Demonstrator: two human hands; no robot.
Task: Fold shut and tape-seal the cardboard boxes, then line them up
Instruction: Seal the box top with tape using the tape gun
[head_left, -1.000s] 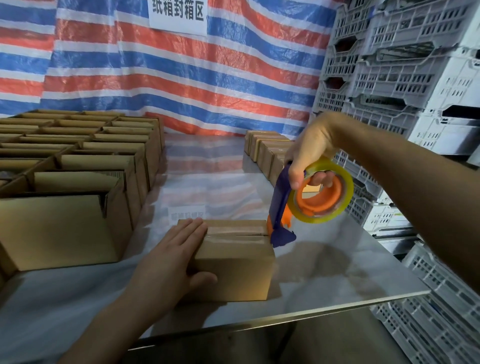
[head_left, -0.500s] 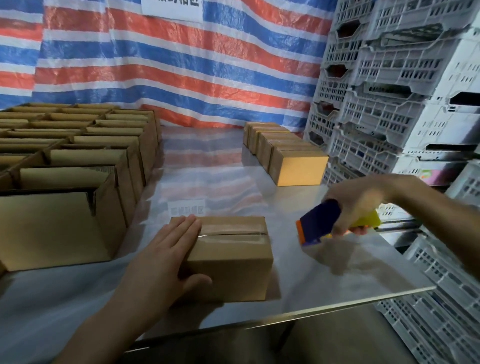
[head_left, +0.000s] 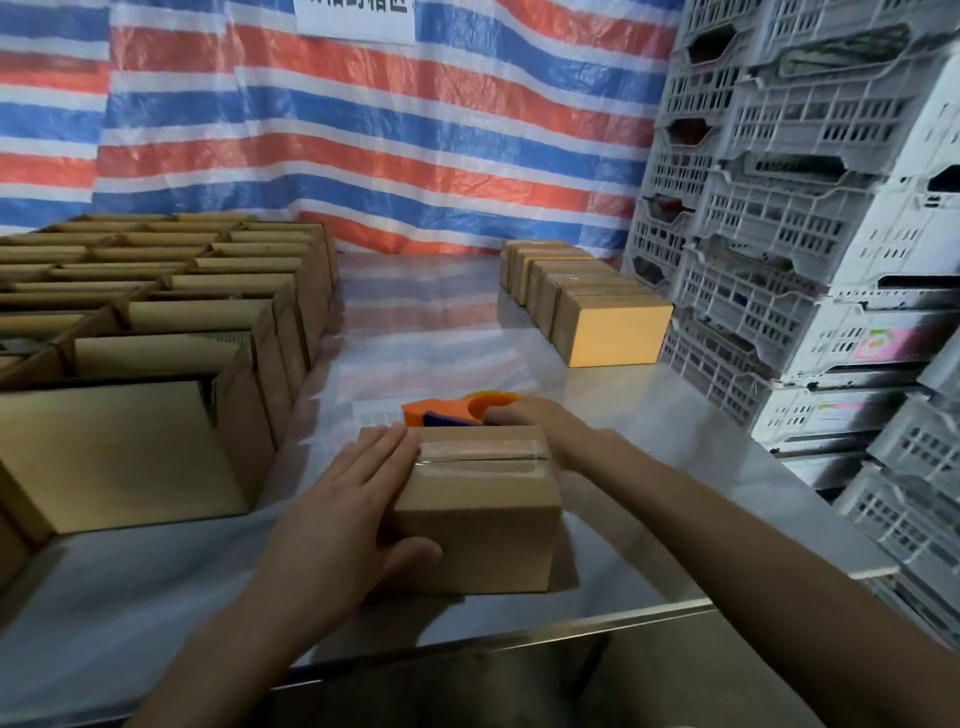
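Note:
A small cardboard box (head_left: 483, 530) stands near the front edge of the steel table (head_left: 665, 467), its top flaps closed with clear tape along the seam. My left hand (head_left: 343, 514) rests on its left end, fingers flat on the top and thumb against the front face. Just behind the box lies the orange and blue tape dispenser (head_left: 447, 410) on the table. My right hand (head_left: 545, 431) reaches over the box's far right corner and holds the dispenser by its roll end. A row of sealed boxes (head_left: 608, 332) is lined up at the back right.
Several open, unsealed boxes (head_left: 156, 322) fill the left side of the table. Stacked white plastic crates (head_left: 779, 234) stand along the right edge. A striped tarp (head_left: 363, 145) hangs behind. Bare tabletop lies between the two groups of boxes.
My right hand lifted the dispenser off the box's right end, swung right, then brought it down onto the table behind the box. My left hand stayed on the box.

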